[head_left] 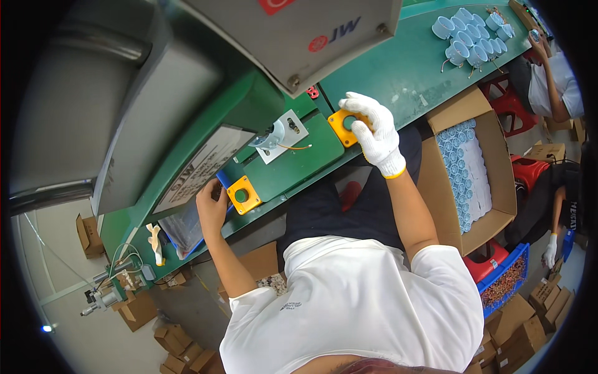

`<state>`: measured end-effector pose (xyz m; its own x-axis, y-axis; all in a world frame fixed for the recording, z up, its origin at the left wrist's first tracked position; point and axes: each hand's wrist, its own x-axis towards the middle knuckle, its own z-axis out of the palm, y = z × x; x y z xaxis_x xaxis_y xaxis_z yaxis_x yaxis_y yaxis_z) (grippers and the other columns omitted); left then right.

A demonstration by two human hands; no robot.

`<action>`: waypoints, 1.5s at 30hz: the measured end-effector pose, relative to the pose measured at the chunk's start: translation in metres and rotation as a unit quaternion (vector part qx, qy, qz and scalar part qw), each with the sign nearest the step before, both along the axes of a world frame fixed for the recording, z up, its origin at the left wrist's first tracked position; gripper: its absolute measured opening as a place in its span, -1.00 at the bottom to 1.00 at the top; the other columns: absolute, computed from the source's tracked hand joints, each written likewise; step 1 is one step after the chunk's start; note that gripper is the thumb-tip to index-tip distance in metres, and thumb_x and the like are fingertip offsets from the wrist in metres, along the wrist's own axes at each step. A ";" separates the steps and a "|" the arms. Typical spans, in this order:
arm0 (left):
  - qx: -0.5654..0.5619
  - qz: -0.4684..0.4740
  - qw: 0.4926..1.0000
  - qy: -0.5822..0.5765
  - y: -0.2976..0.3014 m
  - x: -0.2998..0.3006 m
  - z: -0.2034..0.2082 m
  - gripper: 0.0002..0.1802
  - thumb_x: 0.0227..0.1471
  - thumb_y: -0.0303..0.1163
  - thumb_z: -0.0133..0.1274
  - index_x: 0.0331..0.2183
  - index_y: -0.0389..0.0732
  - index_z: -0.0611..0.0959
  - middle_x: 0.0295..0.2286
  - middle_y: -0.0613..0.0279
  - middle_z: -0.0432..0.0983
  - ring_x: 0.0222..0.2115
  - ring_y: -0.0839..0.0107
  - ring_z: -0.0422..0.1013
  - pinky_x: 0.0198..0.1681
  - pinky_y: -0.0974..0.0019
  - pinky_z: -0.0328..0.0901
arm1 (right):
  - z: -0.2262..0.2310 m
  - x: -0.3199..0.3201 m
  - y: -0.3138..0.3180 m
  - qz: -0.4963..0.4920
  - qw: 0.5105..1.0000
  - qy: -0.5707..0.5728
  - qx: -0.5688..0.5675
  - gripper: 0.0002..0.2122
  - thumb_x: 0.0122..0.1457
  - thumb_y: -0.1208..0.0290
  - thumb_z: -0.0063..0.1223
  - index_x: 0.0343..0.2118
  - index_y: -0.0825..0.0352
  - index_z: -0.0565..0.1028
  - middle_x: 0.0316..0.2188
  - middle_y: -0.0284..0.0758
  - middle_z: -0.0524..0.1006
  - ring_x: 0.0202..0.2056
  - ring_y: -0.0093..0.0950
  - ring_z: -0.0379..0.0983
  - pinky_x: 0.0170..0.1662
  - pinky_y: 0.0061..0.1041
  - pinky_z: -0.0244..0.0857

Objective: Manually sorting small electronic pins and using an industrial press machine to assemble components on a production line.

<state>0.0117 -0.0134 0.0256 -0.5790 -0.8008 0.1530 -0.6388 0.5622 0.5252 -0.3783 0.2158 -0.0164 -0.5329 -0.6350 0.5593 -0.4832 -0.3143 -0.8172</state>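
Observation:
My right hand (378,132), in a white knitted glove, is open over a yellow button box (338,132). Its fingers arch past the box's far edge and the thumb lies near the green button; whether it presses is unclear. My bare left hand (212,209) is at the blue bin (225,181), beside the other yellow button box (244,201). Its fingers look curled around something dark, partly hidden. Between the boxes, a pale blue cup (272,136) sits under the green press (240,103) at a white metal plate (296,128), with a thin wire trailing toward me.
Several light blue cups (460,50) stand at the bench's far right. A cardboard box (500,181) of packed blue parts is right of me. A glove (154,243) lies at the bench's left end, near a grey tray (180,227). Another person (564,84) sits far right.

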 end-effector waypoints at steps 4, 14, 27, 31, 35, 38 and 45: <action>0.060 0.021 0.998 -0.018 -0.001 0.003 0.000 -0.79 0.22 -0.55 0.23 -0.12 -0.44 0.73 -0.42 0.06 0.69 -0.44 0.39 0.59 -0.29 0.26 0.46 | -0.004 0.001 -0.001 -0.007 1.000 0.015 0.003 -0.67 0.22 0.47 0.22 0.05 0.40 0.63 0.02 -0.10 0.72 0.23 0.01 0.54 0.32 -0.12 0.40; 0.052 0.029 0.997 -0.042 -0.005 0.010 -0.011 -0.86 0.23 -0.53 0.19 -0.17 -0.36 0.69 -0.27 -0.04 0.64 -0.19 0.00 0.52 -0.09 0.05 0.41 | -0.002 0.003 -0.001 -0.014 1.000 0.015 0.009 -0.67 0.22 0.47 0.22 0.05 0.41 0.64 0.04 -0.09 0.71 0.24 0.01 0.54 0.31 -0.13 0.40; 0.037 0.037 0.998 -0.045 -0.008 0.015 -0.017 -0.85 0.24 -0.48 0.19 -0.18 -0.34 0.68 -0.22 -0.06 0.63 -0.10 -0.07 0.50 0.00 -0.03 0.39 | 0.045 0.035 -0.014 -0.102 0.989 -0.096 -0.042 -0.38 0.17 0.57 0.37 0.30 0.48 0.42 0.13 -0.01 0.62 0.19 -0.21 0.60 0.31 -0.24 0.44; 0.038 0.043 0.998 -0.040 -0.006 0.010 -0.013 -0.86 0.24 -0.48 0.19 -0.19 -0.34 0.67 -0.22 -0.06 0.61 -0.10 -0.08 0.50 0.00 -0.02 0.39 | 0.084 0.067 -0.038 -0.107 0.991 0.050 -0.067 -0.09 0.00 0.47 0.56 0.41 0.52 0.25 0.18 0.01 0.59 0.01 -0.20 0.68 0.16 -0.27 0.55; 0.019 0.018 0.999 -0.036 -0.008 0.006 -0.015 -0.88 0.23 -0.51 0.19 -0.21 -0.35 0.64 -0.24 -0.04 0.56 -0.13 -0.07 0.49 -0.04 0.00 0.39 | 0.114 0.085 -0.077 0.072 0.989 -0.107 0.068 -0.10 -0.06 0.38 0.62 0.36 0.42 0.33 0.02 -0.08 0.67 -0.35 -0.26 0.68 -0.25 -0.37 0.58; 0.024 0.016 0.999 -0.032 -0.004 0.005 -0.014 -0.89 0.22 -0.52 0.19 -0.23 -0.35 0.63 -0.26 -0.02 0.53 -0.16 -0.07 0.48 -0.06 0.00 0.38 | 0.123 0.088 -0.089 0.015 0.997 0.065 -0.036 -0.44 -0.06 0.37 0.58 0.03 0.33 0.55 -0.41 -0.27 0.63 -0.43 -0.18 0.63 -0.33 -0.32 0.50; -0.045 0.024 0.996 -0.071 0.002 0.006 -0.007 -0.81 0.24 -0.48 0.20 -0.13 -0.35 0.71 -0.21 -0.13 0.68 -0.14 -0.08 0.58 -0.06 0.08 0.44 | 0.125 0.050 -0.074 0.062 0.985 0.151 -0.058 -0.75 -0.12 0.38 0.47 -0.38 0.33 0.65 -0.35 -0.28 0.66 -0.44 -0.22 0.62 -0.33 -0.31 0.50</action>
